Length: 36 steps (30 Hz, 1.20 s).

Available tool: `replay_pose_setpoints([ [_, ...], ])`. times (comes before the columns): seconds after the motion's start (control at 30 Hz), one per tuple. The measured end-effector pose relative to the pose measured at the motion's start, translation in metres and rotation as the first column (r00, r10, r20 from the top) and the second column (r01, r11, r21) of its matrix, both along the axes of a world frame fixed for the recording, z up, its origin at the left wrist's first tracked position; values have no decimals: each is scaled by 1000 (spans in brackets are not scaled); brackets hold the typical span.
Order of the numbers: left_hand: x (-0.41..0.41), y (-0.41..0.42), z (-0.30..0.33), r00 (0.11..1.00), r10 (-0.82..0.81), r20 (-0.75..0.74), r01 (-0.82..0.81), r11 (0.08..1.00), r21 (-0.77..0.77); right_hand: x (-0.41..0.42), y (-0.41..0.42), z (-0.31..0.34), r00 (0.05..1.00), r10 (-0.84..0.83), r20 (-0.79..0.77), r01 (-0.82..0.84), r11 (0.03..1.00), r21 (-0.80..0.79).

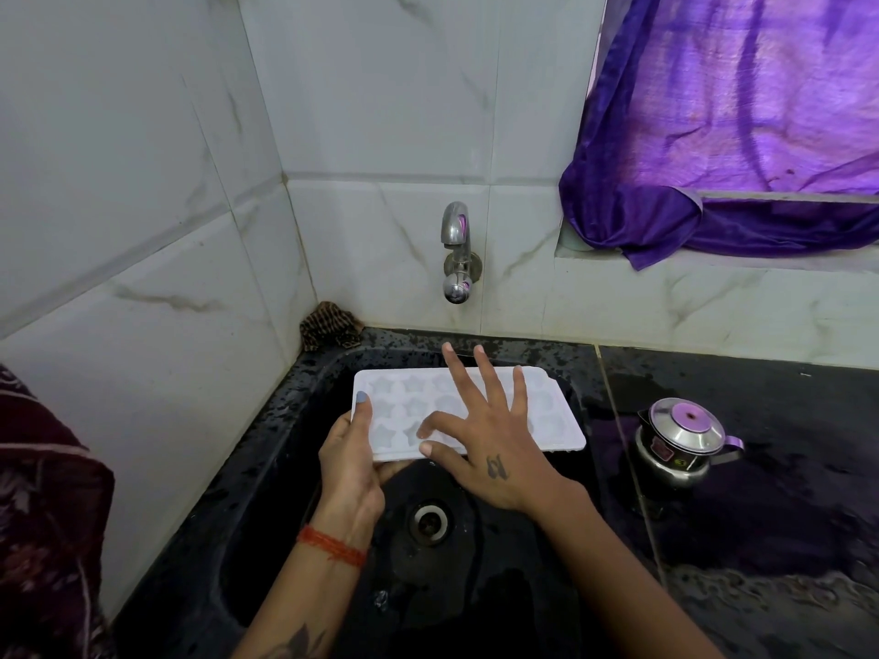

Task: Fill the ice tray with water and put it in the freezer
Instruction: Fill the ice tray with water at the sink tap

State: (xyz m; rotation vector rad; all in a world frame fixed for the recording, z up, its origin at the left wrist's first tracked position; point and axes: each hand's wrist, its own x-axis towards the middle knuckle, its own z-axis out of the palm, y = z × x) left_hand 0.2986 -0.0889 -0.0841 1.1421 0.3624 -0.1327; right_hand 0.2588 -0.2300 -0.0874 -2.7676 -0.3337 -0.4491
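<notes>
Tray (551, 420) held level over sink (266, 468), below and in front of tap (455, 252): left hand (349, 461) grips tray's near-left corner, thumb on rim; right hand (485, 439) spread flat over tray's star cells, fingers straight; steel pot (685, 442) on counter (785, 492) right of tray.

The light is soft and a bit dim. It comes through the purple curtain (742, 102) and turns it bright pink. Below the curtain, the shiny tap (455, 252) and pot (685, 439) show purple spots. The black sink (285, 492) looks very dark. Wall lines bend near the edges. Everything looks sharp.
</notes>
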Motion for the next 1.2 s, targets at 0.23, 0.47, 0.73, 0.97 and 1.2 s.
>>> replay_pose_setpoints([
  [0.23,1,1,-2,1000,-7,7,7,1000,2,1,2,2,998,41,-54,-40,999,26],
  [0.47,0,-1,-4,1000,-17,5,17,1000,-2,1,0,0,997,26,67,-25,999,-29],
  [0.73,1,0,-6,1000,-11,2,11,1000,13,2,1,-6,990,14,140,-4,998,-70],
  [0.97,0,1,-7,1000,-13,3,13,1000,17,1,2,-4,998,46,49,-46,999,-10],
  [1.2,-2,1,-7,1000,-18,4,18,1000,3,0,1,-4,991,28,128,-18,997,-81],
])
